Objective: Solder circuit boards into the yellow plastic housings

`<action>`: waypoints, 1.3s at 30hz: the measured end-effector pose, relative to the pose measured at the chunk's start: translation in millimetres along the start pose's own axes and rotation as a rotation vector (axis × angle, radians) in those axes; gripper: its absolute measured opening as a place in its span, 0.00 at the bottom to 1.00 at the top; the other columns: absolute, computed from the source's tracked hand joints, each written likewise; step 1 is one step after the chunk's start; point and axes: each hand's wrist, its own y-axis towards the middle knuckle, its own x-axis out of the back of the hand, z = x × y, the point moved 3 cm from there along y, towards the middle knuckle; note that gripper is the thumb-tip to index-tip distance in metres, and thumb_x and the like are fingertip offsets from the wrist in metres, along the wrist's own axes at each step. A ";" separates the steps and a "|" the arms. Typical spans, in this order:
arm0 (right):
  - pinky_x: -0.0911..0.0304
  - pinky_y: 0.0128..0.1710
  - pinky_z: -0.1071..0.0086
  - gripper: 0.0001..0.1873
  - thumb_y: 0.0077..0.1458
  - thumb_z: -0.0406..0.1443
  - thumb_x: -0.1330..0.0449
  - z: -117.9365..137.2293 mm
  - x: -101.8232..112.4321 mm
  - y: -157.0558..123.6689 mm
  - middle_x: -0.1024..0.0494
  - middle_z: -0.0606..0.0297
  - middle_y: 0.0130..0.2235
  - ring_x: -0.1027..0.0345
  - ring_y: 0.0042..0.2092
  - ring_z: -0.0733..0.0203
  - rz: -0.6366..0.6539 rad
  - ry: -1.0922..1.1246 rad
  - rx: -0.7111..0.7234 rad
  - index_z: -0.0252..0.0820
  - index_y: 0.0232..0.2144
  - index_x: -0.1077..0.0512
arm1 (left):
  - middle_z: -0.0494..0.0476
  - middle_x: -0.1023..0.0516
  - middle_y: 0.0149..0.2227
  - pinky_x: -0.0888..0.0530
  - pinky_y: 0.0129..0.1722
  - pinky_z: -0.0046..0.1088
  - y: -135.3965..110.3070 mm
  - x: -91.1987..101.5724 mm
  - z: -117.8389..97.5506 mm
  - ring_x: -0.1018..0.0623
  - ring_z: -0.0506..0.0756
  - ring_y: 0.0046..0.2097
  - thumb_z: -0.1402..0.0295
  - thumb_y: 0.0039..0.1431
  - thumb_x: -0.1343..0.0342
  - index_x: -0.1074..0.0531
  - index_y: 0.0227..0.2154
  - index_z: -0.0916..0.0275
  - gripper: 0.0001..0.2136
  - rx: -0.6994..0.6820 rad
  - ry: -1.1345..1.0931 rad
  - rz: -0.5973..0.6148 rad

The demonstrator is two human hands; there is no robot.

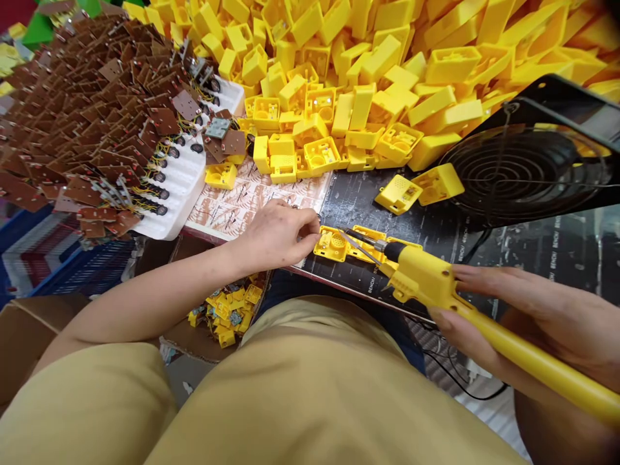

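Note:
My right hand (527,310) is wrapped around a yellow soldering gun (426,274). Its dark metal tip and thin feed tube point left, over a short row of yellow plastic casings at the bench's front edge. The tip is above the leftmost casing (332,244); whether it touches cannot be made out. My left hand (281,236) is just left of that casing, thumb and fingers pinched together beside its edge. Anything between those fingertips is too small or hidden to name. Behind the row, two more yellow casings (398,194) lie on the dark bench top.
A big heap of yellow casings (339,58) covers the back. At left, brown circuit boards (87,110) with wires are piled by a white foam tray (186,187). A black fan (513,174) stands at right. Below the bench, a cardboard box holds yellow parts (227,313).

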 end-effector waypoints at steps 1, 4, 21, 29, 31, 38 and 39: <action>0.25 0.31 0.74 0.29 0.48 0.33 0.28 3.6 -0.9 2.1 0.19 0.64 0.36 0.25 0.30 0.62 -0.007 0.020 0.075 0.46 0.53 0.28 | 0.51 0.21 0.27 0.29 0.43 0.35 2.5 -0.6 0.2 0.23 0.53 0.30 0.69 0.55 0.47 0.25 0.29 0.62 0.06 0.038 -0.002 0.025; 0.27 0.28 0.74 0.26 0.47 0.27 0.30 11.8 -6.5 7.4 0.21 0.66 0.32 0.25 0.31 0.62 0.014 0.073 0.130 0.42 0.49 0.28 | 0.51 0.22 0.24 0.31 0.34 0.29 10.2 0.3 -1.8 0.24 0.53 0.28 0.71 0.51 0.46 0.25 0.27 0.61 0.05 0.106 0.010 0.094; 0.29 0.36 0.72 0.07 0.57 0.32 0.35 19.5 -3.0 23.3 0.25 0.68 0.31 0.28 0.32 0.67 0.153 0.075 0.087 0.42 0.36 0.30 | 0.51 0.23 0.24 0.39 0.27 0.25 26.0 10.8 -9.2 0.28 0.51 0.27 0.70 0.48 0.47 0.24 0.26 0.61 0.07 0.026 0.118 0.246; 0.29 0.33 0.72 0.11 0.53 0.28 0.33 19.8 -7.3 23.4 0.25 0.67 0.31 0.28 0.32 0.67 0.152 0.092 0.156 0.41 0.36 0.30 | 0.50 0.23 0.24 0.39 0.27 0.24 26.7 9.1 -6.5 0.28 0.49 0.26 0.71 0.48 0.46 0.24 0.26 0.61 0.06 0.021 0.116 0.231; 0.28 0.35 0.71 0.11 0.52 0.29 0.32 16.8 -5.2 22.6 0.25 0.66 0.31 0.28 0.33 0.66 0.160 0.088 0.154 0.40 0.36 0.30 | 0.50 0.24 0.23 0.39 0.27 0.24 27.1 9.0 -6.8 0.28 0.49 0.25 0.70 0.48 0.46 0.24 0.26 0.61 0.06 0.009 0.122 0.232; 0.33 0.25 0.78 0.08 0.56 0.33 0.34 0.9 5.1 17.2 0.24 0.65 0.33 0.28 0.30 0.69 0.123 0.029 0.117 0.42 0.38 0.30 | 0.50 0.23 0.24 0.41 0.26 0.25 28.1 10.9 -8.3 0.28 0.49 0.26 0.71 0.48 0.45 0.24 0.26 0.61 0.05 0.014 0.139 0.254; 0.32 0.25 0.77 0.10 0.55 0.33 0.34 -1.6 5.5 14.7 0.23 0.65 0.33 0.28 0.31 0.68 0.085 0.042 0.082 0.42 0.39 0.30 | 0.50 0.23 0.24 0.41 0.26 0.25 28.3 11.3 -8.8 0.28 0.50 0.26 0.72 0.47 0.45 0.24 0.25 0.61 0.05 0.018 0.138 0.263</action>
